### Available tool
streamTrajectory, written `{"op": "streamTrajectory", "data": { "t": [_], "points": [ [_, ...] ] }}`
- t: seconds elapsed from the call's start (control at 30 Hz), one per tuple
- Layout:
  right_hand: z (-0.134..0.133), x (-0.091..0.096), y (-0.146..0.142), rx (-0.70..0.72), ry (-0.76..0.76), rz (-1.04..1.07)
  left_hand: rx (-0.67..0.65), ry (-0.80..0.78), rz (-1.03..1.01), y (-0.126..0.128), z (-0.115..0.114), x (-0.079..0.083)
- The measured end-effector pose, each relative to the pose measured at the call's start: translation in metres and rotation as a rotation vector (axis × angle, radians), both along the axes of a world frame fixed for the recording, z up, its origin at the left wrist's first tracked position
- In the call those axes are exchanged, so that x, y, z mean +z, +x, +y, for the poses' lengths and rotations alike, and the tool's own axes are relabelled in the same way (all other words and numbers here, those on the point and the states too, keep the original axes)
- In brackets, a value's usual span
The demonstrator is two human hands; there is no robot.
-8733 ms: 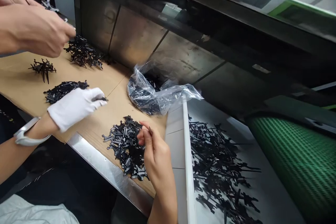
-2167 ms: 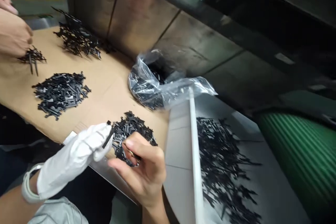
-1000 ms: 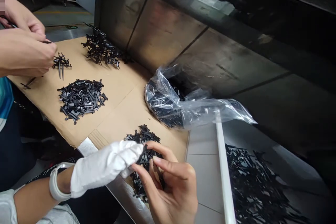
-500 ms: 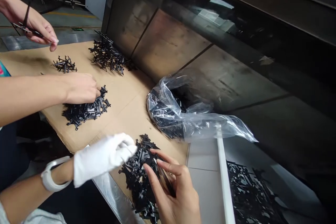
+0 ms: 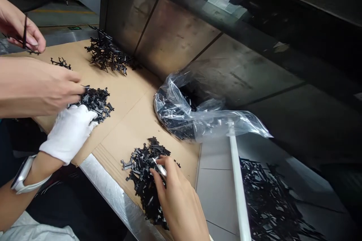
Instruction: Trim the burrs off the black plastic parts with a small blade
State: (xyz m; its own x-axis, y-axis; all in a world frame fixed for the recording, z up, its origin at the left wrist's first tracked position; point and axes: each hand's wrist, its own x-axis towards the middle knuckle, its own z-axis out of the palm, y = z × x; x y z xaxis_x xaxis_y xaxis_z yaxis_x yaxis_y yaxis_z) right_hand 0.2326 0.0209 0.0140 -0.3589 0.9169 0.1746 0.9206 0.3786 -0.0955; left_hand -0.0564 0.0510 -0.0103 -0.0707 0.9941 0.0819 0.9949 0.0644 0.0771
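My left hand point(image 5: 70, 131), in a white glove, rests against the middle pile of small black plastic parts point(image 5: 97, 99). Its fingers are bent together at the near edge of that pile, and what lies between them is hidden. My right hand point(image 5: 175, 192) is bare and closed round a slim pointed metal tool point(image 5: 160, 167), whose bright tip shows between thumb and fingers. It hovers over the right side of the nearer pile of black parts point(image 5: 141, 165). The kind of tool is not clear.
A co-worker's hand point(image 5: 42, 86) reaches over the middle pile, just above my glove. The other co-worker hand point(image 5: 24, 34) holds black scissors. Black sprues point(image 5: 106, 52) lie at the back. A clear plastic bag point(image 5: 181, 116) of black parts stands on the cardboard point(image 5: 127, 120).
My left hand has moved from the nearer pile to the middle pile. The co-worker's near hand has drawn back left. My right hand stays by the nearer pile with the tool.
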Motion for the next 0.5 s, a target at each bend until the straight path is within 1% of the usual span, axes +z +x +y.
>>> {"op": "streamTrajectory", "data": {
  "t": [0.03,0.13,0.2,0.27,0.33,0.37,0.43,0.5],
  "points": [
    [-0.001,0.002,-0.002,-0.005,0.019,0.015,0.011,-0.011,0.066,0.001,0.0,0.001],
    [-0.001,0.008,-0.005,-0.017,0.053,0.051,-0.004,0.004,0.167,0.003,-0.001,0.004],
    [-0.001,0.009,-0.003,-0.017,0.047,0.07,-0.009,0.01,0.161,0.003,0.001,0.006],
    [0.0,0.008,-0.001,-0.012,0.046,0.101,-0.013,0.022,0.098,0.003,0.003,0.01],
    [0.001,0.008,-0.001,0.014,0.061,0.148,-0.06,0.06,-0.044,0.005,0.005,0.013],
    [0.001,0.008,-0.001,0.039,0.067,0.182,-0.083,0.09,-0.166,0.006,0.005,0.014],
    [-0.001,0.009,-0.005,0.113,0.073,0.28,-0.107,0.108,-0.498,0.012,0.002,0.015],
    [-0.005,0.01,-0.011,0.188,0.077,0.404,-0.141,0.051,-0.825,0.022,-0.007,0.009]
  ]
}}
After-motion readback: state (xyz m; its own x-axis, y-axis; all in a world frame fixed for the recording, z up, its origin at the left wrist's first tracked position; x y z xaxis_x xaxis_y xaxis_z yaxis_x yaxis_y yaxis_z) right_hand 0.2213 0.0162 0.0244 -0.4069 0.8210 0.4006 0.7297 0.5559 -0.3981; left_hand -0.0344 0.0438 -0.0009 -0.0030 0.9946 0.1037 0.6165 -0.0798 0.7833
